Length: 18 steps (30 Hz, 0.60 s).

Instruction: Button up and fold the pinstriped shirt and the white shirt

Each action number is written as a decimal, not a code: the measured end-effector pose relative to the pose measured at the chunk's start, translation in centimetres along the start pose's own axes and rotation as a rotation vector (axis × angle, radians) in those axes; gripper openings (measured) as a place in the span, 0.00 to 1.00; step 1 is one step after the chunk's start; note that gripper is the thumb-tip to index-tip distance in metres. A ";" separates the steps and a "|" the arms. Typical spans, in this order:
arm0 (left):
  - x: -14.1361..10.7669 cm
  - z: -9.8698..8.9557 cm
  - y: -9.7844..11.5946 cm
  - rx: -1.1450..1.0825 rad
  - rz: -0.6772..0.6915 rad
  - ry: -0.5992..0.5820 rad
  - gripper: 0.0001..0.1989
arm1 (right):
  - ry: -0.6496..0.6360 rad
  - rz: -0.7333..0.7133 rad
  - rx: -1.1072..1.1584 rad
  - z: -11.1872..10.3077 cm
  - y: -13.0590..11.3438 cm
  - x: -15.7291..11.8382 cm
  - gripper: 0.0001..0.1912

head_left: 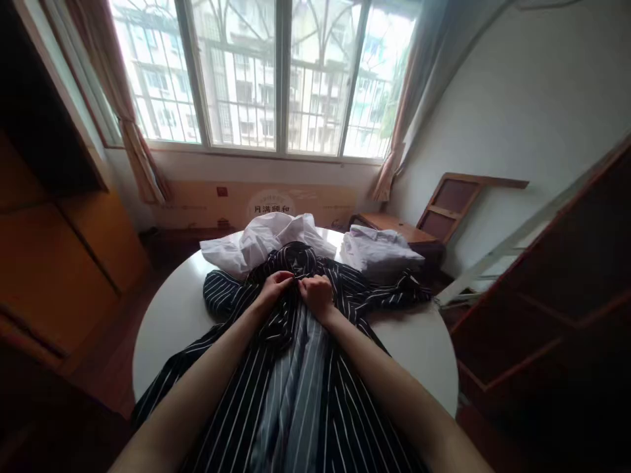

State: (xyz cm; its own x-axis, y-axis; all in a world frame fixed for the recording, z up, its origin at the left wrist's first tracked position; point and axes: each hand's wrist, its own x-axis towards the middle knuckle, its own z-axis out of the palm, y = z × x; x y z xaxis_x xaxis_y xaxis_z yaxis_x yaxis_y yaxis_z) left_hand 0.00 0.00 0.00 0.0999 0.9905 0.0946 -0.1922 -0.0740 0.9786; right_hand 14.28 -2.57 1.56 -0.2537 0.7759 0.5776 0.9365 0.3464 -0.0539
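Note:
A dark shirt with thin white stripes (241, 394) lies spread over the round white table (162, 322), its collar toward the window. The front hangs apart lower down, showing the paler inner side of the cloth. Just below the collar, my left hand (277, 286) pinches one front edge of the shirt. My right hand (316, 293) is closed on the cloth close beside it, the two sets of fingertips nearly meeting. Whatever small part sits between the fingertips is too small to make out. One sleeve stretches to the right side of the table.
Behind the collar lies a crumpled white cloth (266, 236). A folded white stack of cloth (379, 248) sits at the table's back right. Beyond stand a wooden chair (453, 197) and a printed box (315, 200) under the window. An orange cabinet (64, 263) is on the left.

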 end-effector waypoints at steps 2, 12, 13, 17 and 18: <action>-0.1 -0.2 0.4 0.016 0.014 -0.029 0.17 | 0.047 -0.028 0.038 -0.4 -0.3 0.1 0.15; -0.5 -0.2 0.9 0.033 0.052 -0.018 0.16 | 0.161 -0.013 0.514 -0.2 -0.2 0.5 0.07; -0.5 -0.2 0.9 0.032 0.053 -0.011 0.16 | 0.151 -0.038 0.527 -0.2 -0.3 0.5 0.07; -0.4 -0.3 0.7 0.020 0.037 -0.012 0.15 | 0.124 -0.034 0.579 0.1 -0.4 0.6 0.07; -0.4 -0.3 0.7 0.017 0.034 -0.018 0.15 | 0.123 -0.023 0.599 0.2 -0.4 0.6 0.06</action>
State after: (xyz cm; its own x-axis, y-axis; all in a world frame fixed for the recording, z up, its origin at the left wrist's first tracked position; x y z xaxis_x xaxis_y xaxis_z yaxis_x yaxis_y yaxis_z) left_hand -0.46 -0.40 0.62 0.1111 0.9852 0.1306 -0.1793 -0.1094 0.9777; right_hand 13.75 -2.12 1.79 -0.2094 0.7103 0.6721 0.6230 0.6266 -0.4682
